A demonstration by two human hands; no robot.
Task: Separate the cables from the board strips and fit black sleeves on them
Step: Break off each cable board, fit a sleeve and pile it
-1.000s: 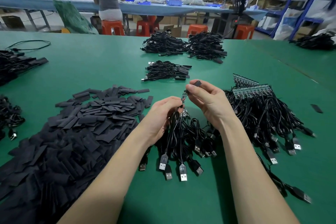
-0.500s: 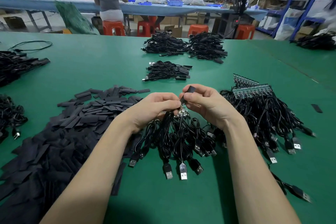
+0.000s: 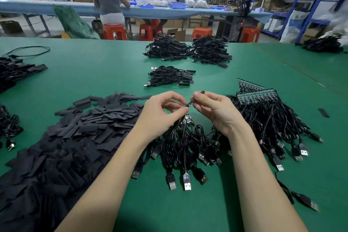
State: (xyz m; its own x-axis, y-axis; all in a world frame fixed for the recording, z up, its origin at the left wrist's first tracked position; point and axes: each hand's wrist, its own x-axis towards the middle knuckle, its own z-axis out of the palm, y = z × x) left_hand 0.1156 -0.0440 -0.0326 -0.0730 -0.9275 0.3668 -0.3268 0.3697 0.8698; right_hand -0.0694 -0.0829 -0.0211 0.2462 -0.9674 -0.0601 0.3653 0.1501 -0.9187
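Both forearms reached in from the near edge of the tabletop (image 3: 98,66) and met near its middle, raised a little above a bundle of cables (image 3: 185,143).

The left hand (image 3: 160,114) was turned palm toward the right, wrist bent, its fingers curled. Thumb and forefinger pinched the lower end of a thin black piece, the cable end (image 3: 186,106), just above a small board (image 3: 187,118) still joined to the bundle.

The right hand (image 3: 216,111) faced it, back of the hand toward the right edge, fingers curled inward. Its thumb and fingertips pinched a black sleeve (image 3: 197,97), which ran up and away from the left hand at a slant, its far tip poking out past the forefinger. The two pinches sat almost touching; whether the sleeve was already over the cable end could not be told.

The bundle lay under the hands, its USB plugs (image 3: 187,182) fanned toward the near edge. A big heap of loose sleeves (image 3: 79,137) spread toward the left edge and near-left corner. To the right lay more cables on green board strips (image 3: 256,96). Beyond the hands a small pile of finished cables (image 3: 170,76) lay toward the far edge, with two larger piles (image 3: 188,50) behind it.
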